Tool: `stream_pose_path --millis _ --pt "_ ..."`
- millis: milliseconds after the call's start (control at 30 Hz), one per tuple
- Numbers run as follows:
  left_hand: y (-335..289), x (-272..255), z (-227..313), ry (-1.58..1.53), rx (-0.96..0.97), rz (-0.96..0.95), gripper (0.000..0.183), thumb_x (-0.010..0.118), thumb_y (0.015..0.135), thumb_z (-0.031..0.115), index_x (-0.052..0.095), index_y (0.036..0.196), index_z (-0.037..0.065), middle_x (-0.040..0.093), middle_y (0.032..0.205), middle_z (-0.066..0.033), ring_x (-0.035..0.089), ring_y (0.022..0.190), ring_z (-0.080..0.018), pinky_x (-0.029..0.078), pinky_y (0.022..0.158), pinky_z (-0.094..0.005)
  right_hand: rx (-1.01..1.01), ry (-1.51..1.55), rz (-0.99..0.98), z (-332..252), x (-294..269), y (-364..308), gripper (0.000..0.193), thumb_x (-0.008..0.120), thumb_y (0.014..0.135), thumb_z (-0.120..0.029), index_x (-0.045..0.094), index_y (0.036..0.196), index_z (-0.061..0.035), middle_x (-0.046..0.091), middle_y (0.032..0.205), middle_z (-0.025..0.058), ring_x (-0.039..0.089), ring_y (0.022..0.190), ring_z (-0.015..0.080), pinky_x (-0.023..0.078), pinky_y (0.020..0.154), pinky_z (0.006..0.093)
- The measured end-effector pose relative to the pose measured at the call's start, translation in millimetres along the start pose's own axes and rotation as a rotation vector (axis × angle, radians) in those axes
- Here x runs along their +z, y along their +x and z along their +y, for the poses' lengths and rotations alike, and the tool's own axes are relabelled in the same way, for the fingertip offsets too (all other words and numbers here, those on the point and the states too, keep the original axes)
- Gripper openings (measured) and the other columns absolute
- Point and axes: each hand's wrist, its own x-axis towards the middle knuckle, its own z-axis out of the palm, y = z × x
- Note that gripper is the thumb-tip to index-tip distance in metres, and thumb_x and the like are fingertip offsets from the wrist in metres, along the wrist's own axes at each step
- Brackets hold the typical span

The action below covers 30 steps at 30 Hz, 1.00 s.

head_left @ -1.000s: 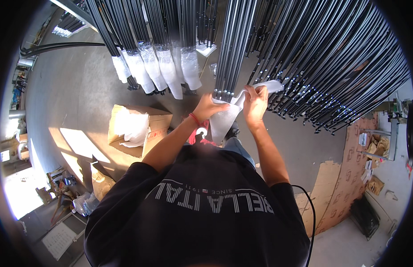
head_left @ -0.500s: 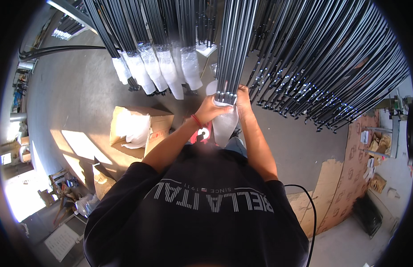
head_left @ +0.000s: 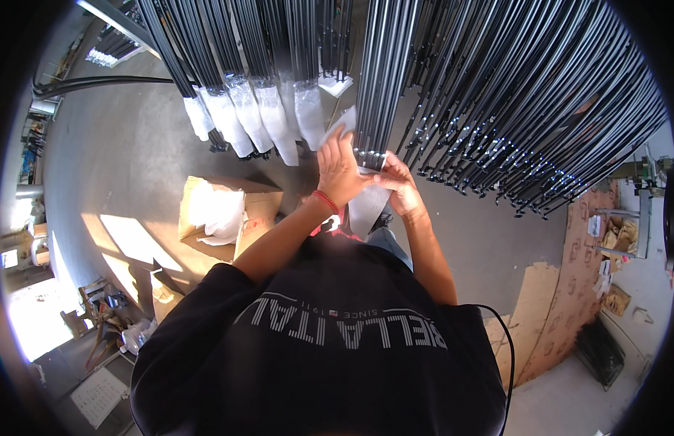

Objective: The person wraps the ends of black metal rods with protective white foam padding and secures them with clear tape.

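Observation:
A bundle of long black rods [head_left: 383,80] hangs in front of me, its lower end between my hands. Behind and below that end is a white wrapping sheet [head_left: 367,209], with one flap sticking up on the left. My left hand [head_left: 338,171] lies against this flap, fingers stretched upward and thumb toward the rods. On the other side, my right hand [head_left: 400,187] is closed at the sheet's right edge, its thumb across the front just under the rod ends. Its fingertips are partly hidden.
Several rod bundles with white wrapped ends [head_left: 268,120] hang at left. Many unwrapped black rods [head_left: 490,138] hang close on the right. An open cardboard box [head_left: 261,207] with white sheets stands on the floor at lower left. Cardboard [head_left: 544,320] lies at right.
My left hand has gone from gripping the bundle's end to lying flat with fingers raised on the flap, which has tilted up. My right hand has shifted slightly down and right.

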Motion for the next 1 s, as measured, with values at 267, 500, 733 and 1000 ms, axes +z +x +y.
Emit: stream_pose_path --millis 267,500,733,1000 --pt "11.0 -3.8 -8.3 0.108 0.155 0.052 0.096 0.074 0.051 0.046 0.028 0.121 -0.001 0.029 0.128 -0.0202 0.024 0.123 -0.0384 0.014 0.097 -0.0594 0.005 0.045 -0.007 5.8 6.1 4.5 0.054 0.06 0.064 0.004 0.045 0.116 -0.0028 0.056 0.104 0.0065 0.054 0.095 0.0158 0.038 0.085 0.0275" --pt "19.2 -13.5 -12.1 0.138 0.203 -0.058 0.092 0.076 0.049 0.045 0.031 0.112 -0.005 0.042 0.111 -0.0207 0.037 0.111 -0.034 0.013 0.102 -0.0515 0.008 -0.041 -0.029 6.9 4.7 4.2 0.057 0.053 0.065 0.013 0.042 0.119 -0.0052 0.054 0.104 0.0035 0.052 0.095 0.0127 0.041 0.077 0.0224" --pt "47.9 -50.3 2.6 0.327 0.209 -0.312 0.078 0.07 0.053 0.054 0.047 0.102 -0.003 0.053 0.098 -0.0157 0.045 0.103 -0.0281 0.02 0.1 -0.0479 -0.032 -0.083 -0.014 19.1 -0.7 13.8 0.056 0.052 0.065 0.014 0.043 0.117 -0.0046 0.055 0.099 0.0023 0.052 0.085 0.009 0.042 0.073 0.0213" --pt "57.0 -85.1 -34.9 0.411 0.215 -0.74 0.045 0.065 0.066 0.043 0.059 0.091 0.006 0.061 0.079 -0.0139 0.057 0.084 -0.0278 0.036 0.086 -0.0416 -0.021 -0.12 -0.026 19.5 -4.8 17.0 0.055 0.053 0.065 0.013 0.044 0.116 -0.0033 0.058 0.098 0.0057 0.055 0.086 0.0115 0.044 0.077 0.0245"
